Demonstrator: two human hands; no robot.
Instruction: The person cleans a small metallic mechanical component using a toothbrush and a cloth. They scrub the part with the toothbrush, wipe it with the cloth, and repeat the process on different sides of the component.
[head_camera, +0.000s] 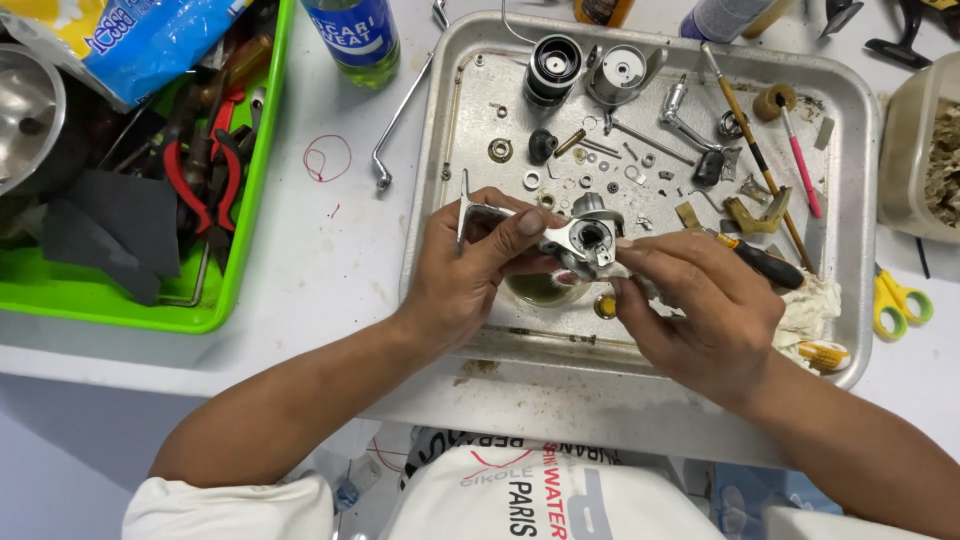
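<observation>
My left hand (470, 268) grips a silver fishing-reel body (572, 238) by its foot, holding it over the metal tray (850, 120). My right hand (700, 300) pinches the reel body's right side with fingertips at its open housing. A black-handled screwdriver (765, 265) lies just beyond my right hand. Loose in the tray are a black spool (552, 68), a silver rotor cup (622, 72), a handle arm (682, 115), washers and screws (590, 165). A small dish of oil (545, 290) sits under the reel.
A green bin (230, 280) of pliers and tools stands at the left. A blue bottle (352, 35), a bent metal rod (398, 120), yellow scissors (900, 300), brushes (755, 150), a rag (815, 305) and a clear tub (920, 150) surround the tray.
</observation>
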